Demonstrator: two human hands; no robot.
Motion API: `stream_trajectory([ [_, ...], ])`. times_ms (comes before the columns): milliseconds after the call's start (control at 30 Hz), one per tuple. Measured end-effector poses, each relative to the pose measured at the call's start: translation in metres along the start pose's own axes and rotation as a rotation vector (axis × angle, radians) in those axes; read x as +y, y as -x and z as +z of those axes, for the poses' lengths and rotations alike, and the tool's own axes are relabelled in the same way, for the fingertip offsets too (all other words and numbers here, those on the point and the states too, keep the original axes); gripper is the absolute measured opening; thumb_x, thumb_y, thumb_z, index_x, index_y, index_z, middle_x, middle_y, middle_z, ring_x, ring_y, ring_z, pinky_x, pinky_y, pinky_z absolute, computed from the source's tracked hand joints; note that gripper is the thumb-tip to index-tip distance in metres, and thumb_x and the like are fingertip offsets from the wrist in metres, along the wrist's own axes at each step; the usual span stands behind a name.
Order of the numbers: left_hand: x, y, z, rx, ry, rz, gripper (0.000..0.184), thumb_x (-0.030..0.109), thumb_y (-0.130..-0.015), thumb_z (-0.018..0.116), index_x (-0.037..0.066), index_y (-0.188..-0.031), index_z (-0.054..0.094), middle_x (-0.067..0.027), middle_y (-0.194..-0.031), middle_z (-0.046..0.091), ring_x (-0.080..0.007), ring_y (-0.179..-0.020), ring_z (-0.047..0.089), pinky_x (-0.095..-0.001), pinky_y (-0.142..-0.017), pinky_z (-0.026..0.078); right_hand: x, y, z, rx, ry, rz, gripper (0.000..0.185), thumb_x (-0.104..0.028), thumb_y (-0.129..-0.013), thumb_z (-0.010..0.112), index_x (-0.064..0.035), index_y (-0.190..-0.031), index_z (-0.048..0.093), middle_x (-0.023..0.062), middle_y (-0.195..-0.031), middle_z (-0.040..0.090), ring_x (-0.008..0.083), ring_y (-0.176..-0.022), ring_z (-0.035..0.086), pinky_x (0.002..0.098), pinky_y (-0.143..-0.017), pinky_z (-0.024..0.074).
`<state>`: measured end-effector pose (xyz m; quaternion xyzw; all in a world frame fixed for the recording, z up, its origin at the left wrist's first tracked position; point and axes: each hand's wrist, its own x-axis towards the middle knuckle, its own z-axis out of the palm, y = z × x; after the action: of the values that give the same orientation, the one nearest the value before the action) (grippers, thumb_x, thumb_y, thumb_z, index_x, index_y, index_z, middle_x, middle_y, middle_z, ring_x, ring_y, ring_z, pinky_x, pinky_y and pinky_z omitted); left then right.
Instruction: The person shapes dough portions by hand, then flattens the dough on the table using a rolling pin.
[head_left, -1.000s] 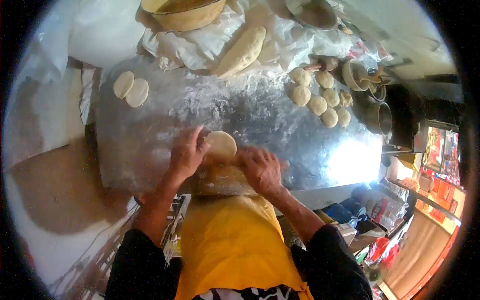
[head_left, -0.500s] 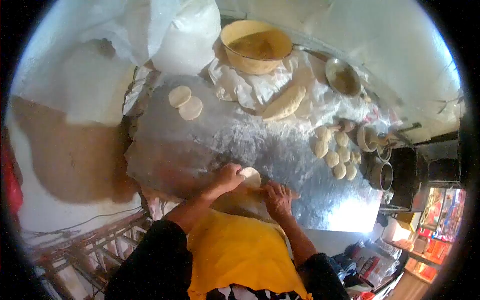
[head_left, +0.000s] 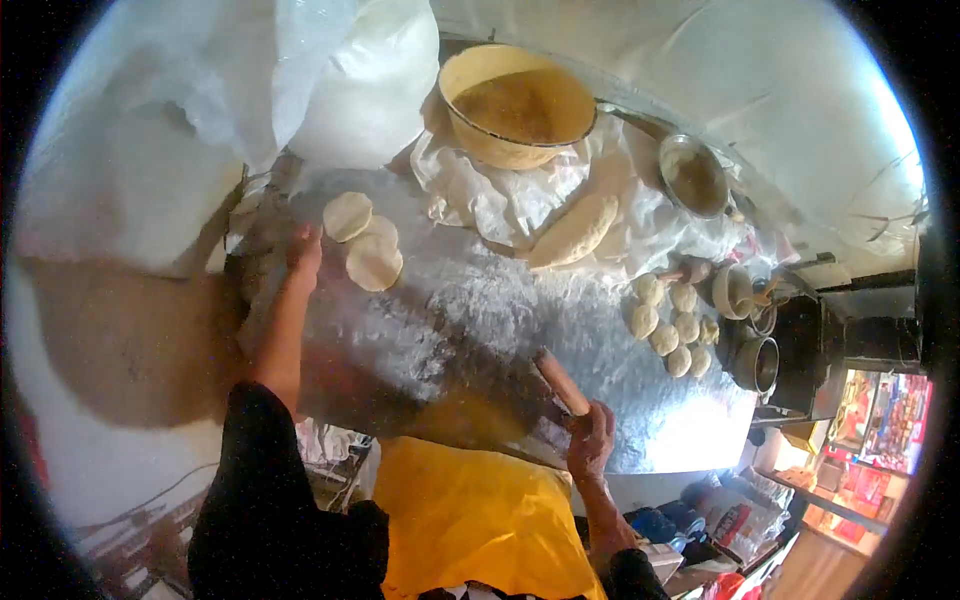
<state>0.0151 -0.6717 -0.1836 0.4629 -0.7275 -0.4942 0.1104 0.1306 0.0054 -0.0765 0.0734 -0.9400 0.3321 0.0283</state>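
My left hand (head_left: 306, 254) is at the left end of the metal worktop, just left of three flat dough rounds (head_left: 374, 264) that overlap each other; its fingers are blurred and small. In my right hand (head_left: 591, 438), near the worktop's front edge, is one end of a wooden rolling pin (head_left: 562, 383), which slants up and to the left over the surface. Several dough balls (head_left: 664, 338) lie grouped at the right. A long piece of dough (head_left: 576, 232) rests along the back, beside white plastic sheeting. Loose flour covers the middle of the metal worktop (head_left: 480, 345).
A yellow basin (head_left: 516, 105) stands at the back, with a metal bowl (head_left: 694, 176) to its right. Small pots (head_left: 756, 364) are at the right end. A large white sack (head_left: 372, 85) is at the back left.
My left hand has moved from the front middle to the far left, where a third dough round now lies beside the two. The pin, in my right hand, has swung to a steeper slant.
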Motion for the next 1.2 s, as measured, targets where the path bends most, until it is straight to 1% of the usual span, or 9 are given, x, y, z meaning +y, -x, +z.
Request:
stream_trajectory([
  [133,0.028,-0.015,0.028,0.129,-0.242,0.152,0.046,0.032,-0.091,0.077,0.003,-0.125,0.071,-0.0171,-0.123,0.075,-0.0311,-0.114,0.070,-0.0404,-0.098,0.053,0.012,-0.010,0.000,-0.074,0.340,0.011,0.040,-0.022,-0.097,0.074,-0.0095,-0.134,0.065,0.0159,-0.139,0.062,0.0426,-0.120,0.062,0.0547,-0.105,0.0455],
  [300,0.064,-0.008,0.025,-0.111,-0.280,0.102,0.034,0.022,-0.086,0.080,0.004,-0.111,0.066,-0.0113,-0.110,0.072,-0.0255,-0.104,0.069,-0.0400,-0.087,0.054,0.037,-0.008,0.012,-0.006,0.496,0.058,0.045,-0.029,-0.097,0.070,-0.0164,-0.139,0.064,0.0107,-0.139,0.065,0.0365,-0.129,0.058,0.0566,-0.111,0.0380],
  [367,0.057,-0.014,0.024,-0.164,0.021,0.283,0.026,0.014,-0.089,0.075,0.008,-0.111,0.063,-0.0044,-0.102,0.067,-0.0211,-0.099,0.065,-0.0403,-0.083,0.054,0.040,-0.011,0.015,0.030,0.497,0.069,0.045,-0.029,-0.096,0.070,-0.0162,-0.139,0.064,0.0107,-0.139,0.065,0.0367,-0.128,0.058,0.0566,-0.112,0.0367],
  [467,0.135,0.066,0.024,-0.293,0.526,0.151,0.019,0.012,-0.093,0.071,0.011,-0.108,0.060,-0.0004,-0.098,0.062,-0.0178,-0.097,0.063,-0.0387,-0.082,0.054,0.047,-0.013,0.016,0.052,0.487,0.093,0.046,-0.029,-0.096,0.071,-0.0161,-0.139,0.063,0.0106,-0.140,0.064,0.0371,-0.128,0.057,0.0566,-0.114,0.0346],
  [667,0.129,0.091,0.052,-0.404,-0.008,0.234,0.020,0.014,-0.101,0.067,0.009,-0.121,0.063,-0.0026,-0.105,0.069,-0.0190,-0.089,0.066,-0.0357,-0.082,0.056,0.049,-0.020,-0.002,-0.052,0.429,0.127,0.048,-0.028,-0.095,0.071,-0.0171,-0.141,0.061,0.0107,-0.143,0.061,0.0367,-0.133,0.053,0.0556,-0.116,0.0325],
  [733,0.127,0.117,0.082,-0.190,-0.272,0.773,0.018,0.016,-0.104,0.064,0.007,-0.120,0.064,-0.0067,-0.107,0.072,-0.0197,-0.093,0.069,-0.0369,-0.085,0.057,0.073,-0.010,-0.013,-0.047,0.422,0.097,0.049,-0.030,-0.095,0.071,-0.0174,-0.142,0.060,0.0102,-0.144,0.060,0.0362,-0.133,0.053,0.0560,-0.116,0.0319],
  [767,0.125,0.144,0.103,-0.358,-0.255,0.620,0.020,0.015,-0.105,0.062,0.005,-0.123,0.065,-0.0118,-0.112,0.074,-0.0220,-0.104,0.071,-0.0376,-0.093,0.056,0.084,-0.002,-0.018,-0.059,0.403,0.033,0.051,-0.032,-0.095,0.071,-0.0177,-0.142,0.060,0.0097,-0.144,0.060,0.0357,-0.134,0.052,0.0563,-0.116,0.0312],
  [933,0.180,0.335,0.248,-0.975,-0.390,0.891,0.048,0.015,-0.102,0.067,0.004,-0.147,0.056,-0.0198,-0.143,0.063,-0.0353,-0.131,0.062,-0.0435,-0.113,0.049,0.131,0.010,-0.037,0.004,0.439,0.049,0.057,-0.042,-0.092,0.072,-0.0180,-0.142,0.060,0.0090,-0.145,0.060,0.0352,-0.134,0.052,0.0575,-0.118,0.0290],
  [1200,0.144,0.426,0.433,-0.664,-0.746,1.593,0.067,0.026,-0.099,0.072,0.008,-0.158,0.046,-0.0190,-0.160,0.046,-0.0447,-0.147,0.043,-0.0536,-0.122,0.038,0.159,-0.014,-0.075,0.082,0.357,0.088,0.052,-0.033,-0.086,0.078,-0.0172,-0.134,0.064,0.0076,-0.143,0.061,0.0337,-0.131,0.055,0.0561,-0.115,0.0328],
])
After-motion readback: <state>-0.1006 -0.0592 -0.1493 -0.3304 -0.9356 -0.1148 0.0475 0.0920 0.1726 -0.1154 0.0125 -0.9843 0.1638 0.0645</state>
